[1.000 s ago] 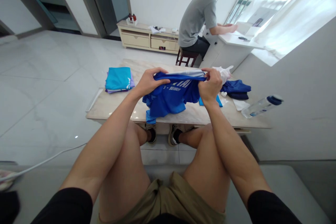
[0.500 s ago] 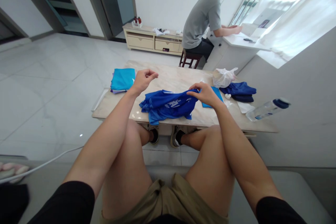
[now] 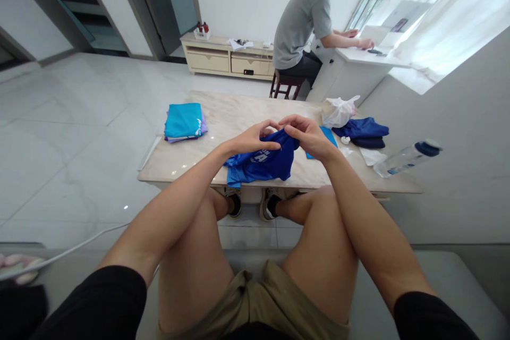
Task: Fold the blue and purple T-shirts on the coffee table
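A blue shirt (image 3: 263,163) with white lettering lies crumpled at the near edge of the marble-topped table, its upper right part lifted. My right hand (image 3: 306,135) pinches the raised fabric between thumb and fingers. My left hand (image 3: 257,138) is over the shirt, close beside my right hand. Its thumb and fingers are apart, with the thumb stretched across the front of the cloth; whether the fingertips touch fabric is hard to see. To the left sits a stack of folded clothes (image 3: 184,121), turquoise on top with purple beneath.
Behind my right hand are a flat bright-blue item (image 3: 329,137), a white plastic bag (image 3: 339,111) and dark blue clothing (image 3: 364,130). A clear water bottle (image 3: 406,159) is at the table's right end. A person (image 3: 303,21) sits at a white desk beyond.
My left hand has moved right, from above the table by the stack to the shirt beside my right hand. The shirt's left part has drawn in and its right part is lifted higher.
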Demonstrator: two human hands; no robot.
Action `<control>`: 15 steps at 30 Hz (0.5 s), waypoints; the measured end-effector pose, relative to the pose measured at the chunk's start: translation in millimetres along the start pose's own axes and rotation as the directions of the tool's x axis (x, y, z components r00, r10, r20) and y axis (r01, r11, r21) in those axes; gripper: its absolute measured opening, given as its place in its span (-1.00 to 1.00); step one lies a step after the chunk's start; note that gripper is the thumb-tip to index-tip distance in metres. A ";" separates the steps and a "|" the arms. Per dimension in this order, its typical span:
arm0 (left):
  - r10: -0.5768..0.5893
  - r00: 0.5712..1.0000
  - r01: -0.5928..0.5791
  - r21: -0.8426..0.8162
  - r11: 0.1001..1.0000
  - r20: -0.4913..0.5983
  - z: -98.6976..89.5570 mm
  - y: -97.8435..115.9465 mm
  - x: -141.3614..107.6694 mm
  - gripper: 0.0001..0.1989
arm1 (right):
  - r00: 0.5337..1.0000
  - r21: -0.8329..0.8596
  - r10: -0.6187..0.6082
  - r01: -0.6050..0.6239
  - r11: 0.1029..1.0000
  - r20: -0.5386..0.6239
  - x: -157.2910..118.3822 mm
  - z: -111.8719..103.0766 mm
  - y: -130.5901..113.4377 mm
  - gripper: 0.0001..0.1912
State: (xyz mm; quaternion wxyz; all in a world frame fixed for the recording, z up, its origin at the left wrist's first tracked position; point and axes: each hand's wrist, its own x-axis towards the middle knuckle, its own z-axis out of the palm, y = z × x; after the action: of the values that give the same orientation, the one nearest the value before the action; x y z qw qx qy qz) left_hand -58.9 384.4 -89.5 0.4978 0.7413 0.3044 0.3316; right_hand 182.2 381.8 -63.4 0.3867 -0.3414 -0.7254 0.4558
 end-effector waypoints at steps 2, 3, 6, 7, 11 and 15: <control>-0.044 0.998 0.046 -0.049 0.998 0.037 -2.0 3.4 -0.6 -0.16 | 1.000 0.049 0.001 0.000 0.999 -0.027 0.1 -2.0 1.9 -0.31; -0.061 0.997 0.063 -0.039 0.997 0.047 -5.2 4.6 -2.0 -0.20 | 0.999 0.054 -0.002 0.005 0.999 -0.045 0.4 -3.4 3.2 -0.31; -0.107 0.993 0.102 0.110 0.989 0.042 -20.0 6.2 -10.3 -0.34 | 0.993 0.016 -0.023 0.025 1.000 -0.120 1.6 -9.0 7.2 -0.34; -0.121 0.992 0.115 0.172 0.978 0.027 -25.6 6.2 -13.6 -0.37 | 0.990 -0.008 -0.034 0.033 0.999 -0.138 1.8 -11.2 8.8 -0.37; -0.113 0.989 0.138 0.350 0.927 -0.093 -43.7 3.5 -23.9 -0.41 | 0.990 -0.226 -0.071 0.042 0.973 -0.123 1.7 -17.3 18.8 -0.50; -0.003 0.978 0.114 0.515 0.850 -0.210 -51.2 -3.5 -25.0 -0.51 | 0.998 -0.598 -0.067 0.042 0.800 -0.019 3.8 -18.6 34.1 -0.69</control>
State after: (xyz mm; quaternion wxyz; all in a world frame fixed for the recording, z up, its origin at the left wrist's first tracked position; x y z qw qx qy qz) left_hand -114.8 393.5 -83.0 0.2535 0.8017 0.4544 0.2940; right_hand 201.5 404.4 -88.7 0.2867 -0.4334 -0.8338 0.1864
